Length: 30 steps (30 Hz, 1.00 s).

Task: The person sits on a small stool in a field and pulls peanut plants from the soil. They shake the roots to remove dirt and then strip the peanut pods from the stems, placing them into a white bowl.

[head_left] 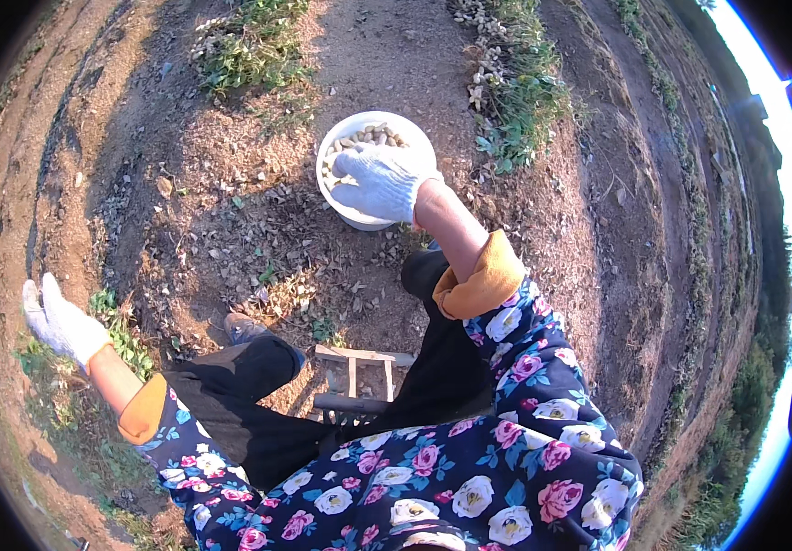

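A white bucket (324, 151) stands on the soil ahead of me, with unshelled peanuts (376, 135) inside. My right hand (379, 180), in a white knitted glove, reaches over the bucket's mouth. Its fingers point left, apart from one another, above the peanuts, and it covers part of them. Out to the far left, my left hand (59, 323) wears a white glove too. That hand is raised with fingers stretched and holds nothing. Beside it, low green plants (125, 335) grow on the ground.
Pulled peanut plants with pods lie in heaps at the upper left (263, 46) and upper right (520, 87). A small wooden frame (368, 356) sits between my legs. Dry leaves litter the soil, and furrows (630, 184) run along the right.
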Each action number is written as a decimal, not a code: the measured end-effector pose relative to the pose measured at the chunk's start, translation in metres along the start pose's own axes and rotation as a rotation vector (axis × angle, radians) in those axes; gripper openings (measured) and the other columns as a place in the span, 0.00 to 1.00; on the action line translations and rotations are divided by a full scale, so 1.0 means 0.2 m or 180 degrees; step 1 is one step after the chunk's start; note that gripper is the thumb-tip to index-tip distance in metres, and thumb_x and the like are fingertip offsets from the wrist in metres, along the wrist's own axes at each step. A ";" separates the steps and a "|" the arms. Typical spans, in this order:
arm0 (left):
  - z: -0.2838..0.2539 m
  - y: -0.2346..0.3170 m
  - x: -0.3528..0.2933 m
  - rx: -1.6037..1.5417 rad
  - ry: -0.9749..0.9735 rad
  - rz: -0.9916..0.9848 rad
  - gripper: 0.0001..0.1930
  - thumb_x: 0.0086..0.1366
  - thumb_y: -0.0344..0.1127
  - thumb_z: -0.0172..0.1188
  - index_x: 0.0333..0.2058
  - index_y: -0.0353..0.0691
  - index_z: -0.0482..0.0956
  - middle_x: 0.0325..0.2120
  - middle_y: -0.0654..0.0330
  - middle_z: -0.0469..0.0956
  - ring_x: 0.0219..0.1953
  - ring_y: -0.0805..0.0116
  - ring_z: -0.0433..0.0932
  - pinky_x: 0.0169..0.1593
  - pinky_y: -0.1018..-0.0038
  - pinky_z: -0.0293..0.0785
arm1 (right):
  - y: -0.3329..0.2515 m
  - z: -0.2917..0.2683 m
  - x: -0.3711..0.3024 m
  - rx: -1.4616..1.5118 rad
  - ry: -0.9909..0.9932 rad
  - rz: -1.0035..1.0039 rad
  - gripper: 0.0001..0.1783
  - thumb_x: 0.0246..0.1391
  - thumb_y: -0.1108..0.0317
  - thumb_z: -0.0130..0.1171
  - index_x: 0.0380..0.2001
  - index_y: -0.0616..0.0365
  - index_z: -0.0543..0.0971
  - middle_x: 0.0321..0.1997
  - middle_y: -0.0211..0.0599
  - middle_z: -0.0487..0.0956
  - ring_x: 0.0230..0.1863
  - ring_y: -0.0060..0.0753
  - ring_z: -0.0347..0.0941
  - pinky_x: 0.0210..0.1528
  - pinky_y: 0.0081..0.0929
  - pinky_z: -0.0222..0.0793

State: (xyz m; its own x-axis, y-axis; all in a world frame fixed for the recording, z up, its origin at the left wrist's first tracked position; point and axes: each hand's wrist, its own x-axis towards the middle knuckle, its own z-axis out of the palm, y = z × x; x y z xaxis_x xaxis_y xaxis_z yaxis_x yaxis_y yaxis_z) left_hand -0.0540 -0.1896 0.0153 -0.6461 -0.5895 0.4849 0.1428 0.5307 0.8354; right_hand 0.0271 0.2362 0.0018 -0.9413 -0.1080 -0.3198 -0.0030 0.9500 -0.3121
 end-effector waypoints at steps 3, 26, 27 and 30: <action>0.18 0.06 -0.11 -0.1038 -0.0945 -0.0513 0.18 0.63 0.31 0.56 0.52 0.33 0.71 0.53 0.55 0.71 0.54 0.64 0.70 0.57 0.70 0.65 | 0.23 0.00 0.03 0.0449 0.0142 -0.0292 0.21 0.52 0.50 0.52 0.45 0.48 0.78 0.48 0.44 0.78 0.50 0.47 0.75 0.54 0.38 0.68; 0.91 0.31 -0.98 0.1726 -0.4313 0.0777 0.22 0.62 0.28 0.56 0.55 0.33 0.66 0.54 0.48 0.67 0.56 0.55 0.67 0.60 0.66 0.62 | 2.50 0.75 0.12 0.1235 0.1323 0.3622 0.51 0.38 0.51 0.68 0.63 0.57 0.56 0.63 0.54 0.63 0.62 0.51 0.62 0.62 0.36 0.62; 0.92 0.30 -0.99 0.1719 -0.4333 0.0812 0.22 0.62 0.28 0.56 0.55 0.33 0.66 0.54 0.49 0.67 0.56 0.55 0.67 0.60 0.66 0.62 | 2.52 0.76 0.15 0.1338 0.1081 0.3663 0.48 0.39 0.51 0.67 0.62 0.58 0.60 0.59 0.54 0.67 0.60 0.51 0.66 0.59 0.37 0.64; 0.93 0.32 -1.02 0.1712 -0.4442 0.0775 0.22 0.62 0.29 0.55 0.55 0.34 0.66 0.55 0.49 0.67 0.57 0.56 0.68 0.60 0.66 0.62 | 2.51 0.89 0.17 0.0945 0.0593 0.3353 0.21 0.50 0.61 0.51 0.46 0.56 0.75 0.48 0.52 0.77 0.51 0.53 0.73 0.52 0.40 0.69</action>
State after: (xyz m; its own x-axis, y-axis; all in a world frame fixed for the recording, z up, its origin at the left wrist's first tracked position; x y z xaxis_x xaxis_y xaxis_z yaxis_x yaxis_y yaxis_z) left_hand -0.0513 0.0781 -0.0784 -0.8639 0.4111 -0.2911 0.2644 0.8619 0.4327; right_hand 0.0536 0.6573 -0.3240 -0.4616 0.7817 -0.4195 0.8860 0.4302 -0.1732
